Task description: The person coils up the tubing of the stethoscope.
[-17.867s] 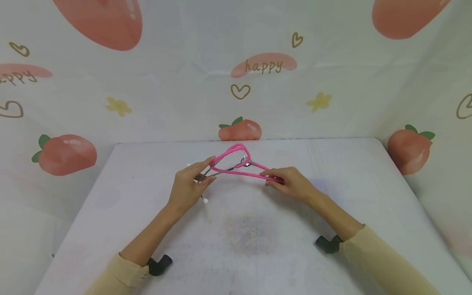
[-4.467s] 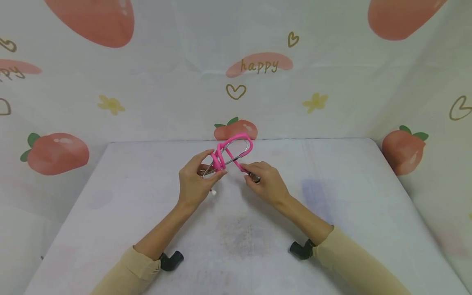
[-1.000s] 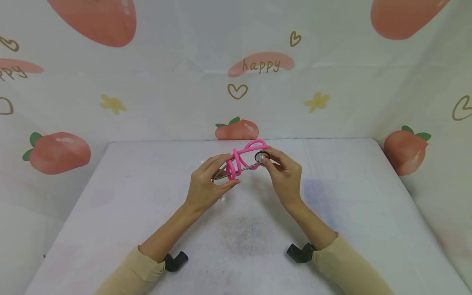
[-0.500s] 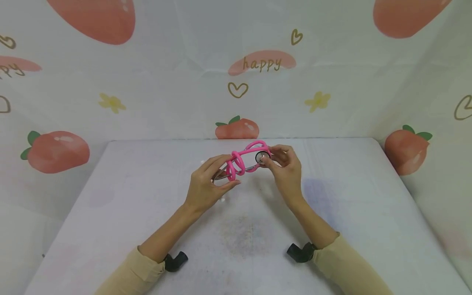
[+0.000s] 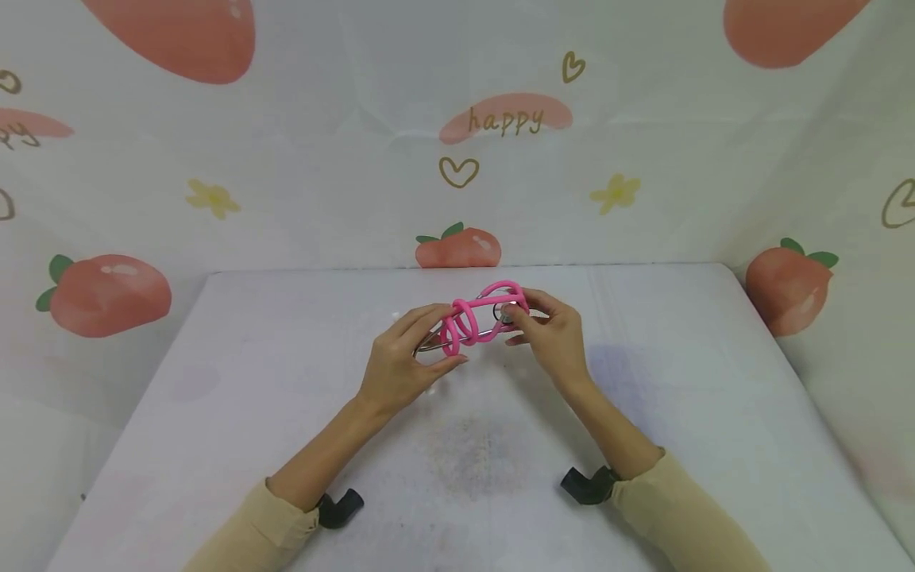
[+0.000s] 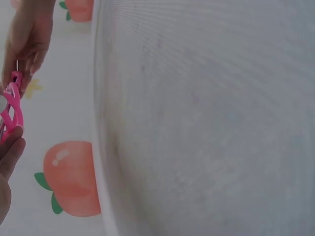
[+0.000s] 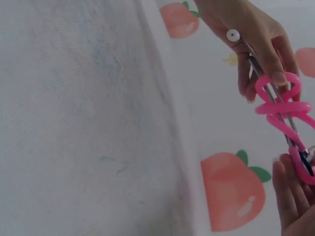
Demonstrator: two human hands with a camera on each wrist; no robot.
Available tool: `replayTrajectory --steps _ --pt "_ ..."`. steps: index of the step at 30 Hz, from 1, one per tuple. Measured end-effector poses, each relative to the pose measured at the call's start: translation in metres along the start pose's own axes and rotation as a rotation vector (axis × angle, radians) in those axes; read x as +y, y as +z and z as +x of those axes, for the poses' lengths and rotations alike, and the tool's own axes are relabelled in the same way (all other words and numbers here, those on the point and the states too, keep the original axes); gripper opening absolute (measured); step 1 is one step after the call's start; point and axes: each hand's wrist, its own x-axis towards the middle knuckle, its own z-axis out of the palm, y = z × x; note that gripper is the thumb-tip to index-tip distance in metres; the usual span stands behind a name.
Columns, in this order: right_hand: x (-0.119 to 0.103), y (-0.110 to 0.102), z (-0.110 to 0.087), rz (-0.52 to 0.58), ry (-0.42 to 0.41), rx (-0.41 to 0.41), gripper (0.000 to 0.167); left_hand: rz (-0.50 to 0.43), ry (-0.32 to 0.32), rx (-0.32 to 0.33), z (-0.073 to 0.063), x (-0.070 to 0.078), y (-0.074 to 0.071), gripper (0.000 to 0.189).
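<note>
A stethoscope with pink tubing [image 5: 468, 324] is held up above the table between both hands. Its tube winds in coils around the metal ear tubes [image 7: 272, 96], and a pink bend loops at the right end. My left hand [image 5: 396, 367] grips the ear-tube end and the nearest coils between thumb and fingers. Thumb and fingers of my right hand [image 5: 556, 338] pinch the round chest piece [image 5: 503, 311] beside the pink bend, partly covering it. A white ear tip [image 7: 233, 35] sticks out past the left hand in the right wrist view.
Both hands work over a table with a whitish cover [image 5: 343, 492]. Behind it hangs a white cloth [image 5: 343, 183] printed with peaches, hearts and flowers. Black curved pieces [image 5: 341, 508] sit at both wrists by the beige sleeves.
Earlier the pink tube hung in a wide loop; it is now coiled around the ear tubes. My right hand went from the tube to the chest piece, now moved against the pink bend.
</note>
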Motion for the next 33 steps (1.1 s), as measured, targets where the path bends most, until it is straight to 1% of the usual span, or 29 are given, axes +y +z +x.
replayTrajectory --steps 5,8,12,15,18,22,27,33 --pt "-0.005 0.004 -0.004 -0.082 0.011 0.01 0.031 0.011 -0.014 -0.011 -0.001 -0.001 0.0 0.073" --pt "-0.017 0.007 -0.008 -0.137 0.009 0.031 0.029 0.007 -0.016 -0.025 -0.002 -0.001 0.0 0.073" --pt "-0.034 0.013 -0.014 -0.189 -0.023 0.041 0.029 0.008 -0.015 -0.037 -0.002 0.0 0.001 0.073" --pt "-0.036 0.016 -0.016 -0.218 -0.057 0.041 0.029 0.017 -0.02 -0.04 -0.002 0.0 0.001 0.073" --pt "-0.023 0.015 -0.014 -0.225 -0.075 0.039 0.032 0.027 -0.025 -0.043 -0.002 0.0 0.001 0.072" --pt "-0.002 0.01 -0.01 -0.204 -0.068 0.021 0.038 0.036 -0.029 -0.046 -0.002 0.0 0.001 0.073" --pt "0.005 0.007 -0.009 -0.159 -0.085 0.013 0.039 0.045 -0.032 -0.055 -0.003 0.001 0.001 0.073" --pt "0.006 0.009 -0.009 -0.171 -0.126 0.022 0.034 0.058 -0.029 -0.064 -0.003 0.003 0.002 0.075"
